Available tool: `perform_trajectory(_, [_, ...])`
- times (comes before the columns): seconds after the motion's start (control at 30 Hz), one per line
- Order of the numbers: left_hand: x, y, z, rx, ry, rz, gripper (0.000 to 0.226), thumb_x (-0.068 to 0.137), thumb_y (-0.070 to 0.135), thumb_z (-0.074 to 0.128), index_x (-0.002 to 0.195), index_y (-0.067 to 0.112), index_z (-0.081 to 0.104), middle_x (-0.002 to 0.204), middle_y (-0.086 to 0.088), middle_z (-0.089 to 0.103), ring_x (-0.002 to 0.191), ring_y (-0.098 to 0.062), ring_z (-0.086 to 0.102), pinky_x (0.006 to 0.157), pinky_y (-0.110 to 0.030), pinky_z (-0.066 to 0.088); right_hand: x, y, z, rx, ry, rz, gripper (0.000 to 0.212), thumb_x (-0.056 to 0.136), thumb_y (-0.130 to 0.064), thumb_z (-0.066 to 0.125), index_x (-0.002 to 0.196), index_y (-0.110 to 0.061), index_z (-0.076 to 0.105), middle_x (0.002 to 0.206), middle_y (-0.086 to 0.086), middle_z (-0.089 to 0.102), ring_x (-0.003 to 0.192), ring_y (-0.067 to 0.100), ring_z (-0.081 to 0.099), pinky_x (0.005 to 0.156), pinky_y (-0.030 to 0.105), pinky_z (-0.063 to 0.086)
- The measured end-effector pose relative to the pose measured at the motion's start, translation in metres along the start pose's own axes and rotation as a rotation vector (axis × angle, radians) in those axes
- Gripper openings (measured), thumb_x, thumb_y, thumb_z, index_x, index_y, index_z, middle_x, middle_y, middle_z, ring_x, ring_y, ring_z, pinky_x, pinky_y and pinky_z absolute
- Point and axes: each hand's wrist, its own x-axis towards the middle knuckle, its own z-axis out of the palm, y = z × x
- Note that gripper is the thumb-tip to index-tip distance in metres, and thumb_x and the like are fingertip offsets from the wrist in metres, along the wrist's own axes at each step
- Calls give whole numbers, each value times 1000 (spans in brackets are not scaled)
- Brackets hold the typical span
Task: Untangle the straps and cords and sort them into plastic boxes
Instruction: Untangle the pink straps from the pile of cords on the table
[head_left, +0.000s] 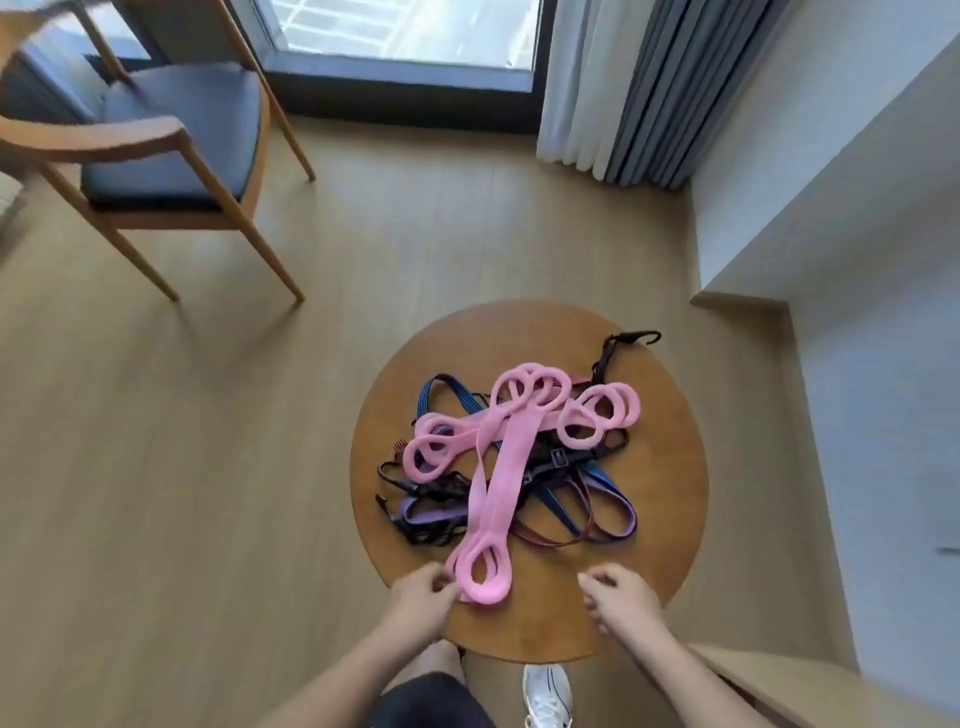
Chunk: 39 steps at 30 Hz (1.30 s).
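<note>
A tangled heap lies on the round wooden table (660, 467). On top are pink stretch bands (498, 467) with looped ends, crossing one another. Beneath them lie black buckle straps (566, 457), blue striped cords (452, 395), purple bands (613, 499) and a thin red cord (550, 540). A black hook (634, 338) sticks out at the far right. My left hand (421, 592) pinches the near looped end of a pink band at the table's front edge. My right hand (618, 597) hovers over the front right of the table with fingers loosely curled, holding nothing.
A wooden armchair (156, 150) with a dark cushion stands on the floor at the far left. Grey curtains (649, 88) and a window are at the back, a white wall unit at the right. A white shoe (545, 696) shows under the table. No plastic boxes are in view.
</note>
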Motion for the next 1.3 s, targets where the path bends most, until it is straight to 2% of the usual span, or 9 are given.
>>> perform_trajectory(0.13, [58,42,-25,80,-37,132,10,97,38,61,101,32,68,102,14,69,89,1,59,67,-14,41,44,-72,33,-13,19,-93,21,89,-38,66,99,-20,71,96,2,74,93,25,69,89,46,57])
perform_trajectory(0.33, [90,78,-49,91,-87,230,20,100,33,58,114,25,69,106,10,68,94,-8,64,81,-30,55,75,-104,79,-210,141,-75,13,85,-29,67,80,-19,63,80,-3,66,76,18,60,57,30,42])
perform_trajectory(0.5, [82,99,-58,73,-175,263,29,100,24,61,128,23,65,120,5,67,110,-15,63,98,-39,55,50,-103,71,7,204,-186,18,85,-21,72,72,-24,60,75,-10,64,74,12,59,59,23,40])
perform_trajectory(0.63, [61,113,-64,214,-292,508,74,85,4,68,151,29,45,149,4,52,136,-16,47,112,-38,45,14,-106,36,176,119,-334,17,86,-12,73,76,-20,61,72,-5,65,68,10,58,64,29,51])
perform_trajectory(0.83, [39,140,-53,252,-188,751,114,70,34,91,161,39,24,167,13,27,151,-6,23,116,-30,29,-27,-123,-21,276,46,-487,13,85,-7,74,81,-13,64,71,-11,63,66,4,56,63,18,46])
perform_trajectory(1.0, [25,168,-44,86,-162,785,89,64,40,83,147,36,50,149,16,52,141,-1,43,111,-26,41,-53,-135,-57,341,-87,-595,10,85,-4,75,85,-5,65,76,4,63,70,14,57,66,34,50])
perform_trajectory(1.1, [6,181,-43,37,-133,727,56,65,44,78,119,48,64,120,26,68,118,5,60,93,-14,49,-65,-138,-78,386,-170,-639,11,85,1,74,85,1,63,75,10,62,66,16,58,62,29,52])
perform_trajectory(1.23, [-20,191,-35,-117,-107,632,35,76,35,83,110,31,75,103,10,77,103,-11,72,89,-37,59,-72,-141,-113,499,-235,-684,9,85,2,73,87,-4,66,75,6,68,68,18,65,63,27,55])
perform_trajectory(1.3, [-19,192,-40,-189,-146,588,27,81,27,79,108,28,76,101,4,77,101,-14,73,90,-36,59,-63,-142,-120,595,-252,-631,9,87,-2,73,94,-5,68,82,10,72,73,20,67,64,28,56])
